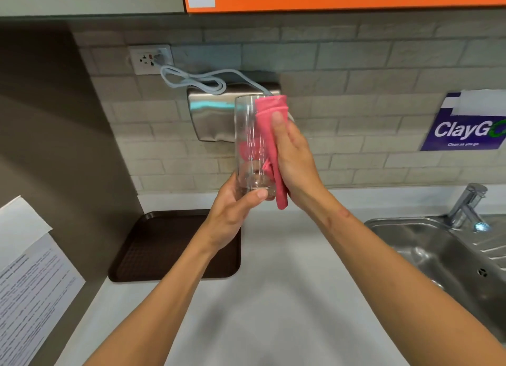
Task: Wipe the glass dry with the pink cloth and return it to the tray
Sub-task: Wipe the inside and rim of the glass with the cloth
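A tall clear glass point(247, 135) is held upright in the air above the counter. My left hand point(232, 215) grips its thick base from below, thumb across the front. My right hand point(293, 160) presses a folded pink cloth point(269, 135) flat against the glass's right side, from the rim down past the base. The dark brown tray point(153, 253) lies on the counter below and to the left, partly hidden by my left forearm, with nothing on the part that shows.
A steel sink point(427, 245) with a tap point(468, 206) sits at the right. On the tiled wall behind the glass hangs a steel hand dryer point(213, 116), its cable running to a socket point(150, 60). Papers point(30, 280) hang on the left wall. White counter point(273, 297) spreads below my arms.
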Action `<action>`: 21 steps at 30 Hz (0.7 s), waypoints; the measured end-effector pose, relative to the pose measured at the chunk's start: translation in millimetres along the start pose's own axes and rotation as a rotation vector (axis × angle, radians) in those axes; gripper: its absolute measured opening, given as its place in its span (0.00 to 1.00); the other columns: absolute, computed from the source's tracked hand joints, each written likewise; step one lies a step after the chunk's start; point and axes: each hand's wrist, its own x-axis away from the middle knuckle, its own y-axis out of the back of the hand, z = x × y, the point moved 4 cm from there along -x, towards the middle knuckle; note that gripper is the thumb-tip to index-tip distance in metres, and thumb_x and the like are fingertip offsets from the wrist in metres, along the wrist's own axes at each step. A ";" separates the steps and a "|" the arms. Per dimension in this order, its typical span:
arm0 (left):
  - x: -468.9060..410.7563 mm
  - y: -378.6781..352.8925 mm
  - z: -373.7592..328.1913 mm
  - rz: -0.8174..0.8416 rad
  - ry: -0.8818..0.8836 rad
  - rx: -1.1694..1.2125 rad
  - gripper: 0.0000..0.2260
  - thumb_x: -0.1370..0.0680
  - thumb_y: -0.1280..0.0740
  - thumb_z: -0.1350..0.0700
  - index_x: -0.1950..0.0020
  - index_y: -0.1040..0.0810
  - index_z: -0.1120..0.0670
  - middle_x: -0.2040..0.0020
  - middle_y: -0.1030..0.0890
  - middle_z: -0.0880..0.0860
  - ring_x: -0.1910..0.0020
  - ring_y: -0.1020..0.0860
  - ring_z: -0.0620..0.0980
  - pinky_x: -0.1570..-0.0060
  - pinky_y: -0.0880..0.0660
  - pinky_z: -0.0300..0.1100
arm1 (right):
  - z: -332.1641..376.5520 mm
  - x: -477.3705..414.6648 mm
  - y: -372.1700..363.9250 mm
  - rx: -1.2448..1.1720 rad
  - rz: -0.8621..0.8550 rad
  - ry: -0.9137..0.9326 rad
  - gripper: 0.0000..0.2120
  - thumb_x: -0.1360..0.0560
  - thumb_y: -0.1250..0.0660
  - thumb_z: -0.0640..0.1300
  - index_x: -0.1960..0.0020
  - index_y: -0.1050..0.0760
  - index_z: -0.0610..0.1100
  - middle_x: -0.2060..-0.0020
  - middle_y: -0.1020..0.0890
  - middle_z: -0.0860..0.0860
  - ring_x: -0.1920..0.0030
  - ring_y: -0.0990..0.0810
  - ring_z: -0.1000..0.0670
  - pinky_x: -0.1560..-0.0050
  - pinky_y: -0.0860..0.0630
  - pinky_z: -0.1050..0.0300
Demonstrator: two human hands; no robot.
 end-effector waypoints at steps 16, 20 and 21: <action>7.3 2.9 2.7 0.022 0.020 -0.086 0.28 0.21 0.27 0.48 0.29 0.28 0.64 0.38 0.18 0.65 0.38 0.20 0.69 0.35 0.24 0.67 | -9.8 -4.9 -11.3 -0.037 -0.057 -0.102 0.26 0.17 0.39 0.66 0.40 0.17 0.45 0.58 0.11 0.44 0.60 0.10 0.52 0.61 0.16 0.62; 14.1 2.7 2.8 0.022 0.008 -0.046 0.28 0.21 0.26 0.49 0.29 0.28 0.65 0.40 0.17 0.63 0.40 0.19 0.66 0.37 0.23 0.62 | -21.1 4.1 -6.1 -0.112 -0.090 -0.220 0.26 0.13 0.46 0.65 0.51 0.15 0.52 0.64 0.10 0.54 0.63 0.11 0.57 0.65 0.18 0.67; 16.0 1.5 1.6 0.025 0.009 -0.033 0.28 0.21 0.26 0.47 0.29 0.28 0.64 0.40 0.17 0.62 0.40 0.19 0.64 0.38 0.22 0.59 | -22.7 9.0 -7.2 -0.100 -0.089 -0.194 0.24 0.13 0.45 0.64 0.48 0.15 0.53 0.62 0.10 0.54 0.61 0.11 0.57 0.64 0.18 0.68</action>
